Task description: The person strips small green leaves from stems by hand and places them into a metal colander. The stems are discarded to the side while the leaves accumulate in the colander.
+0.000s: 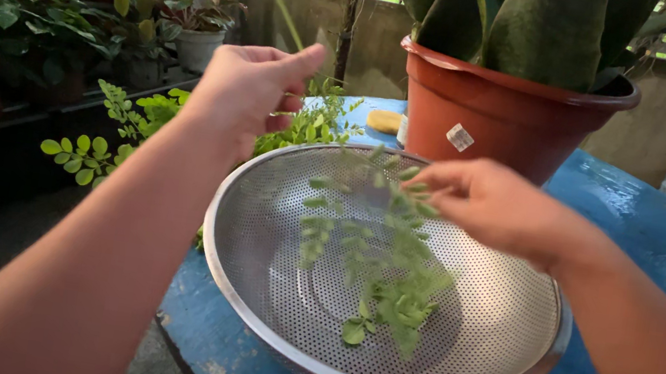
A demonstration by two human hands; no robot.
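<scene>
While small green leaves lie in a little pile inside the one metal colander, the right hand pinches a leafy sprig over it, blurred. The left hand is raised, fingers curled around a thin stem. Some leaves look already pulled off; a bunch of leafy branches waits beside the colander. It sits on one blue table. One big orange plant pot stands behind, with one yellow thing beside it.
</scene>
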